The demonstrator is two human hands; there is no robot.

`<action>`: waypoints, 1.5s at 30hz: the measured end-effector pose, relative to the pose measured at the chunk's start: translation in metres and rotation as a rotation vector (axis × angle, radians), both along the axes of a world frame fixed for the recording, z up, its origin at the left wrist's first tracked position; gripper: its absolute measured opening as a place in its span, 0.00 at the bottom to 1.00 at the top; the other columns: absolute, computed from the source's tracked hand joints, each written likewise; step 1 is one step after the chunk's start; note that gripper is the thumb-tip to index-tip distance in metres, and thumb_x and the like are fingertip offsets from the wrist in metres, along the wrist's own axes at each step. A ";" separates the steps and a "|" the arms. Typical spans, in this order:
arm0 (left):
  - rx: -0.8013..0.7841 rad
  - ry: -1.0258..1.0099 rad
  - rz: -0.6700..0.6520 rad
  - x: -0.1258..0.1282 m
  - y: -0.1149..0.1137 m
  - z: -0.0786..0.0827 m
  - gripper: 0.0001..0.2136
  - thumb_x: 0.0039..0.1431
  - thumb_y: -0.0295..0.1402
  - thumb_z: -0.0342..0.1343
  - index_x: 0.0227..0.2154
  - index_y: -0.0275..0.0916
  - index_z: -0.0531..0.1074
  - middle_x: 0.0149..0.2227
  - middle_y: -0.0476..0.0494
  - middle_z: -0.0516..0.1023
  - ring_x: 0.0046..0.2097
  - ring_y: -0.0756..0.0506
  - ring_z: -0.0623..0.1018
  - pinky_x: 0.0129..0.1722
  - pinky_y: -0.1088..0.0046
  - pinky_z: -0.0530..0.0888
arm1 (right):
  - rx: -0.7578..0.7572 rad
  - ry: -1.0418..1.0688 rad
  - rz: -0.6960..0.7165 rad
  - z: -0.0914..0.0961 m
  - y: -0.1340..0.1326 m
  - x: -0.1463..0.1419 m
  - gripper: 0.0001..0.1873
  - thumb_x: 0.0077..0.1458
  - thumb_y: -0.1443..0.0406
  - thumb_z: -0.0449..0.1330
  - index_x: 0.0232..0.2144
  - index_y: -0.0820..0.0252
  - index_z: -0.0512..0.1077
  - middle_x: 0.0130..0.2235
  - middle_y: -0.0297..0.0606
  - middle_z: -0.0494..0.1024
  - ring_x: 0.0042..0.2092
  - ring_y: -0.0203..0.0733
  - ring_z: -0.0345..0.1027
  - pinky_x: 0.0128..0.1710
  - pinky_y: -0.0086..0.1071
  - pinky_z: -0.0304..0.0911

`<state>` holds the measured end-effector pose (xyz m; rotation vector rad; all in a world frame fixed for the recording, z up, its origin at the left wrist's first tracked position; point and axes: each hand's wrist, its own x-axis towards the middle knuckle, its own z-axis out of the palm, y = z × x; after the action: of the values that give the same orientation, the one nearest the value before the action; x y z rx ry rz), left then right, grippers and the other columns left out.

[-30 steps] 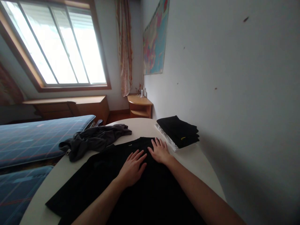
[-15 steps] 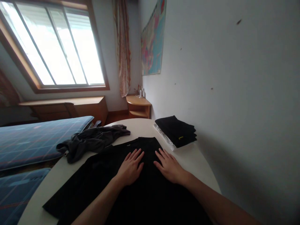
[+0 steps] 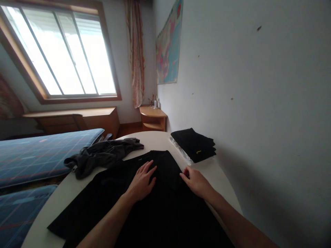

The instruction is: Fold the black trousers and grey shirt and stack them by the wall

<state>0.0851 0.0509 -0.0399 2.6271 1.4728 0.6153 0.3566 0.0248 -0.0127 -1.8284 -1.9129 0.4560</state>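
Black garment [image 3: 160, 210] lies spread over the near part of the pale table [image 3: 155, 139]. My left hand [image 3: 141, 182] rests flat on it, fingers slightly apart; my right thumb and bent forefinger, on my right hand [image 3: 196, 182], pinch its right edge. Beyond sit crumpled grey clothing [image 3: 103, 156], left, and a folded black stack [image 3: 192, 144], right.

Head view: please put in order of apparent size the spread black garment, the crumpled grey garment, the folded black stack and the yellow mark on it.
1. Spread black garment, partly enlarged by nearness
2. Crumpled grey garment
3. Folded black stack
4. Yellow mark
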 end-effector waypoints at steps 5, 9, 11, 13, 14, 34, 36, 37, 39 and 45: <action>0.030 -0.061 -0.202 -0.001 -0.003 0.007 0.17 0.66 0.31 0.48 0.54 0.45 0.73 0.55 0.43 0.74 0.56 0.42 0.72 0.62 0.58 0.66 | 0.028 0.168 0.107 0.013 -0.003 -0.003 0.14 0.53 0.63 0.61 0.43 0.59 0.70 0.37 0.37 0.78 0.38 0.41 0.72 0.39 0.33 0.62; -0.035 -0.145 -0.208 -0.001 0.000 0.005 0.18 0.69 0.34 0.46 0.59 0.45 0.68 0.55 0.43 0.75 0.56 0.42 0.73 0.63 0.54 0.64 | 0.037 0.236 0.179 0.033 -0.017 -0.020 0.15 0.52 0.67 0.61 0.44 0.58 0.72 0.41 0.37 0.79 0.39 0.40 0.72 0.43 0.33 0.64; -0.075 -0.225 -0.175 -0.001 0.001 0.002 0.20 0.70 0.36 0.45 0.63 0.44 0.62 0.54 0.43 0.76 0.56 0.43 0.74 0.63 0.55 0.64 | 0.017 0.264 0.240 0.041 -0.027 -0.032 0.15 0.53 0.68 0.60 0.44 0.57 0.73 0.43 0.37 0.79 0.39 0.40 0.73 0.43 0.33 0.64; -0.114 -0.312 -0.126 -0.002 0.002 -0.001 0.23 0.70 0.37 0.44 0.66 0.44 0.56 0.53 0.42 0.77 0.56 0.43 0.75 0.61 0.57 0.66 | -0.004 0.272 0.299 0.045 -0.036 -0.045 0.14 0.53 0.69 0.59 0.44 0.56 0.73 0.43 0.36 0.79 0.40 0.40 0.73 0.45 0.33 0.65; -0.128 -0.352 -0.099 -0.002 0.002 -0.002 0.24 0.70 0.37 0.44 0.67 0.43 0.54 0.53 0.42 0.77 0.56 0.43 0.75 0.60 0.59 0.68 | -0.008 0.274 0.322 0.046 -0.039 -0.050 0.14 0.53 0.70 0.59 0.43 0.56 0.73 0.43 0.36 0.79 0.41 0.40 0.73 0.46 0.33 0.65; 0.067 -0.126 0.405 -0.003 0.008 0.000 0.16 0.64 0.36 0.54 0.53 0.42 0.73 0.52 0.42 0.77 0.52 0.40 0.75 0.52 0.61 0.70 | -0.183 -0.193 0.290 0.039 -0.063 -0.074 0.12 0.57 0.62 0.60 0.44 0.58 0.73 0.40 0.41 0.80 0.41 0.49 0.75 0.39 0.35 0.62; 0.064 -0.125 0.402 -0.004 0.010 -0.003 0.17 0.64 0.36 0.53 0.55 0.41 0.72 0.52 0.42 0.77 0.53 0.40 0.75 0.53 0.61 0.70 | -0.197 -0.163 0.303 0.043 -0.066 -0.076 0.11 0.59 0.61 0.60 0.43 0.57 0.75 0.37 0.39 0.81 0.39 0.46 0.75 0.37 0.33 0.61; 0.059 -0.125 0.404 -0.005 0.010 -0.004 0.17 0.65 0.35 0.53 0.55 0.41 0.72 0.52 0.42 0.77 0.53 0.40 0.75 0.53 0.61 0.70 | -0.192 -0.119 0.323 0.044 -0.067 -0.077 0.11 0.59 0.60 0.60 0.43 0.56 0.75 0.37 0.38 0.81 0.38 0.45 0.75 0.37 0.32 0.61; 0.044 -0.122 0.404 -0.005 0.012 -0.005 0.17 0.65 0.34 0.52 0.56 0.41 0.72 0.53 0.42 0.77 0.53 0.40 0.75 0.53 0.62 0.70 | -0.183 -0.032 0.374 0.043 -0.067 -0.078 0.12 0.60 0.58 0.59 0.43 0.54 0.76 0.35 0.35 0.81 0.37 0.42 0.74 0.36 0.30 0.61; 0.019 -0.084 0.395 -0.002 0.011 -0.006 0.18 0.68 0.37 0.48 0.57 0.40 0.71 0.55 0.40 0.75 0.56 0.40 0.72 0.55 0.61 0.69 | -0.036 -0.019 0.461 0.026 -0.055 -0.081 0.15 0.63 0.64 0.54 0.46 0.59 0.77 0.50 0.42 0.78 0.52 0.44 0.70 0.54 0.33 0.61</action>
<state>0.0832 0.0620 -0.0459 2.2998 1.9821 0.7603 0.2760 -0.0305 0.0130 -1.4047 -2.3546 0.6235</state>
